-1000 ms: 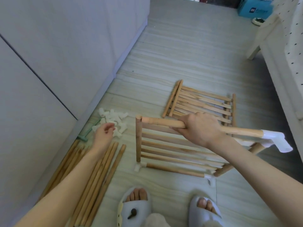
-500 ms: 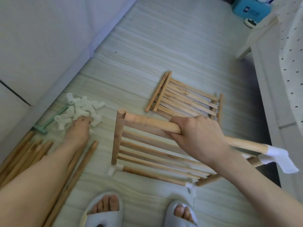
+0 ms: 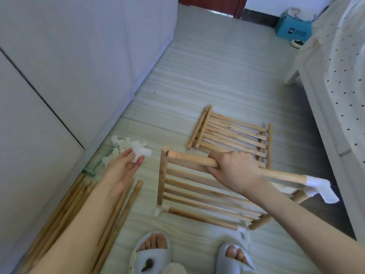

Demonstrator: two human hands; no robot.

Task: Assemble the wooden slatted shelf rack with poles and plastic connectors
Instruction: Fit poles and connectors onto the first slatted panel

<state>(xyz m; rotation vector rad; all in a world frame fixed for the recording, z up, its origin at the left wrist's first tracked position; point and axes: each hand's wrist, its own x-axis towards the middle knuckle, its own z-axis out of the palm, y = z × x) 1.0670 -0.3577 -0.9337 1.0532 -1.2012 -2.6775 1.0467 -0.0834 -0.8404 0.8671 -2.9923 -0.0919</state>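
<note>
My right hand (image 3: 235,171) is shut on the top pole (image 3: 189,160) of a slatted shelf (image 3: 197,190) tilted up from the floor. That pole ends in a white plastic connector (image 3: 320,187) at the right. Two more white connectors (image 3: 160,210) sit on the shelf's bottom corners. My left hand (image 3: 123,168), palm up, holds a white connector (image 3: 139,152) in its fingertips just above the pile of connectors (image 3: 120,145). A second slatted shelf (image 3: 233,135) lies flat behind. Loose poles (image 3: 65,214) lie along the wall under my left forearm.
A white cabinet wall (image 3: 69,66) runs along the left. A bed with a dotted cover (image 3: 343,76) borders the right side. A green tool (image 3: 94,167) lies beside the connector pile. A blue box (image 3: 292,30) stands far back. My slippered feet (image 3: 150,254) are at the bottom.
My left hand reached into the connector pile, then turned palm up and lifted a white connector out. My right hand kept its grip on the shelf's top pole.
</note>
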